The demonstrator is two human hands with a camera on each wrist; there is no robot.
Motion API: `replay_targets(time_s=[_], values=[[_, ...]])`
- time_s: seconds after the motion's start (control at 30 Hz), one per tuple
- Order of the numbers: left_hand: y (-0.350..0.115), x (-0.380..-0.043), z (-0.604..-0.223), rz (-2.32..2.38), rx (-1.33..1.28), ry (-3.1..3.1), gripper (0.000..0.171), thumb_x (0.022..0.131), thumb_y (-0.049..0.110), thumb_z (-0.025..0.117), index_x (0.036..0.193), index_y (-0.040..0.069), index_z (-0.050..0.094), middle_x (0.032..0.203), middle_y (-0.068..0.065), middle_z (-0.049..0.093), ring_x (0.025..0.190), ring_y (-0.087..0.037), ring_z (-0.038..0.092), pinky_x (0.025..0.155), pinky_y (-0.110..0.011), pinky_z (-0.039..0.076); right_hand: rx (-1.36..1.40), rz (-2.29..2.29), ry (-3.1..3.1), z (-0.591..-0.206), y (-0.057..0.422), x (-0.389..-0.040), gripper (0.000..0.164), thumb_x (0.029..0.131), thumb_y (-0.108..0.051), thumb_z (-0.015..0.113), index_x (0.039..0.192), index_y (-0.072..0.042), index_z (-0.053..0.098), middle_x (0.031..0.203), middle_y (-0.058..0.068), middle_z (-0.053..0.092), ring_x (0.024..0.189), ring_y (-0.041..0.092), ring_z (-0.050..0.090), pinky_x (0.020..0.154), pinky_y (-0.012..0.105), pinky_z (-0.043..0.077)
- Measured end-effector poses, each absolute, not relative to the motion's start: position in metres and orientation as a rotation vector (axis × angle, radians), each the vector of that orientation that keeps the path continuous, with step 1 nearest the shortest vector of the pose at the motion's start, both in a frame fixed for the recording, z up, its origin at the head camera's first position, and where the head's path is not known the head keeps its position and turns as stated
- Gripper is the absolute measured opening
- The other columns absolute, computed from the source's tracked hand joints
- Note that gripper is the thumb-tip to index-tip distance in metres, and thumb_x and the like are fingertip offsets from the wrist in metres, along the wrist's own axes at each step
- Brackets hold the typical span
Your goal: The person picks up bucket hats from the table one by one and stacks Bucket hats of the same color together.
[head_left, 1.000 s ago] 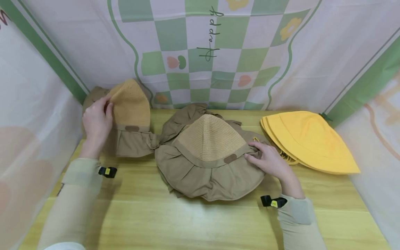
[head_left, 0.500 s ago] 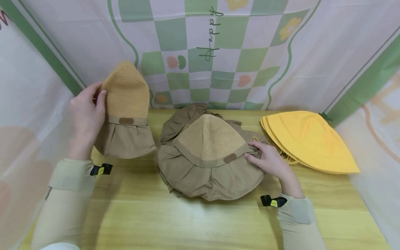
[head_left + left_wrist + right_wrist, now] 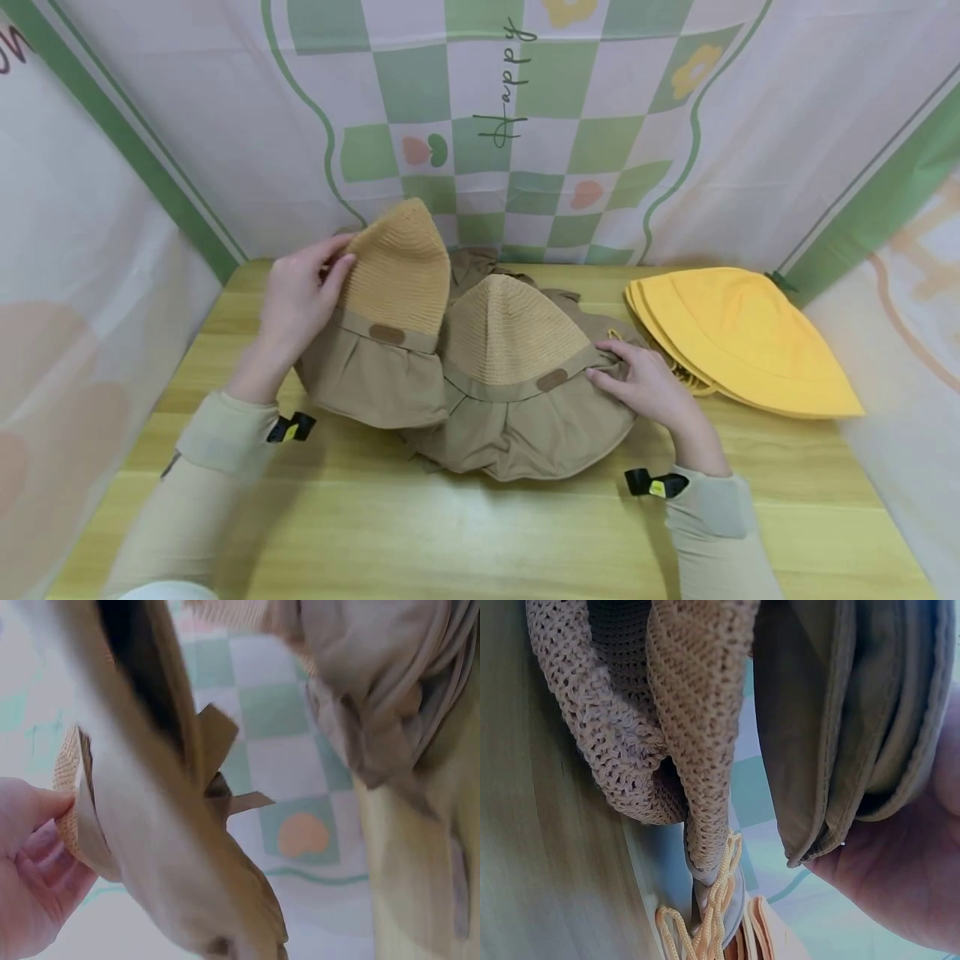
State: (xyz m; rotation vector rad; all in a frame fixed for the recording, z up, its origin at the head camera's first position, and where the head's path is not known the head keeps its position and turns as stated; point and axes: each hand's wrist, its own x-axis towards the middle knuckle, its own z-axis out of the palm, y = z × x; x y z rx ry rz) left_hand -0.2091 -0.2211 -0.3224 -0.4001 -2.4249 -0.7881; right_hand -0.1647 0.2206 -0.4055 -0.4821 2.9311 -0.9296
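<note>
In the head view my left hand (image 3: 296,292) pinches the edge of a sun hat (image 3: 397,279) with a tan knitted crown, a brown pleated fabric brim and a small brown patch. This hat hangs upright, its brim overlapping the left side of a like sun hat (image 3: 510,333) in the middle. My right hand (image 3: 648,383) grips that middle hat at the right end of its band. Fabric ties (image 3: 217,739) dangle from the left hat in the left wrist view. In the right wrist view, layered brim folds (image 3: 840,750) lie against my right palm (image 3: 900,877).
A stack of yellow bucket hats (image 3: 742,342) with yellow cords lies at the right of the wooden table (image 3: 480,533). More brown brim fabric (image 3: 476,262) shows behind the middle hat. A printed cloth wall (image 3: 487,192) stands at the back, with cloth sides left and right.
My left hand has lifted the left hat away from the back left corner and carried it rightward to the middle hat. The right hand has stayed in place.
</note>
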Motion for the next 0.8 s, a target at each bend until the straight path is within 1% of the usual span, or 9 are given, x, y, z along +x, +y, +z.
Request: replay_targets(time_s=[0.07, 0.13, 0.23, 0.4, 0.57, 0.8], values=[[-0.214, -0.208, -0.326, -0.821, -0.459, -2.454, 0.028, 0.099, 0.016, 0.062, 0.123, 0.002, 0.069, 0.109, -0.019, 0.074, 0.091, -0.032, 0.072, 0.077, -0.045, 0.059, -0.485, -0.931, 2.933, -0.406, 0.221, -0.165, 0.048, 0.095, -0.026, 0.069, 0.133, 0.001, 0.06, 0.124, 0.031, 0.064, 0.095, 0.033, 0.063, 0.092, 0.056, 0.05], [-0.206, -0.206, -0.328, -0.853, -0.517, -2.487, 0.028, 0.099, 0.015, 0.064, 0.123, 0.003, 0.069, 0.109, -0.017, 0.075, 0.092, -0.03, 0.073, 0.076, -0.043, 0.06, -0.492, -0.932, 2.938, -0.407, 0.221, -0.165, 0.048, 0.095, -0.026, 0.069, 0.133, 0.001, 0.06, 0.124, 0.03, 0.065, 0.101, 0.035, 0.064, 0.093, 0.057, 0.05], [-0.196, -0.204, -0.33, -0.887, -0.594, -2.525, 0.028, 0.098, 0.016, 0.065, 0.123, 0.004, 0.069, 0.11, -0.015, 0.075, 0.093, -0.027, 0.073, 0.075, -0.04, 0.061, -0.497, -0.935, 2.946, -0.408, 0.222, -0.165, 0.047, 0.095, -0.026, 0.069, 0.133, 0.001, 0.06, 0.124, 0.029, 0.066, 0.103, 0.037, 0.064, 0.093, 0.056, 0.05], [-0.179, -0.2, -0.333, -0.898, -0.71, -2.546, 0.027, 0.098, 0.019, 0.066, 0.121, 0.006, 0.07, 0.108, -0.01, 0.076, 0.092, -0.021, 0.073, 0.072, -0.034, 0.061, -0.51, -0.943, 2.953, -0.407, 0.221, -0.165, 0.046, 0.095, -0.025, 0.069, 0.132, 0.001, 0.06, 0.123, 0.029, 0.066, 0.102, 0.036, 0.065, 0.093, 0.055, 0.05], [-0.163, -0.197, -0.337, -0.898, -0.794, -2.559, 0.027, 0.098, 0.019, 0.066, 0.122, 0.007, 0.07, 0.102, -0.008, 0.077, 0.088, -0.019, 0.073, 0.066, -0.031, 0.059, -0.534, -0.953, 2.955, -0.405, 0.22, -0.164, 0.045, 0.095, -0.024, 0.069, 0.132, 0.002, 0.061, 0.125, 0.03, 0.065, 0.112, 0.042, 0.063, 0.096, 0.058, 0.049], [-0.147, -0.197, -0.346, -0.951, -0.833, -2.532, 0.029, 0.096, 0.017, 0.067, 0.123, 0.007, 0.069, 0.098, -0.007, 0.077, 0.084, -0.017, 0.072, 0.061, -0.027, 0.054, -0.552, -0.948, 2.965, -0.403, 0.219, -0.163, 0.044, 0.095, -0.023, 0.069, 0.131, 0.002, 0.061, 0.124, 0.029, 0.066, 0.114, 0.045, 0.063, 0.096, 0.059, 0.049]])
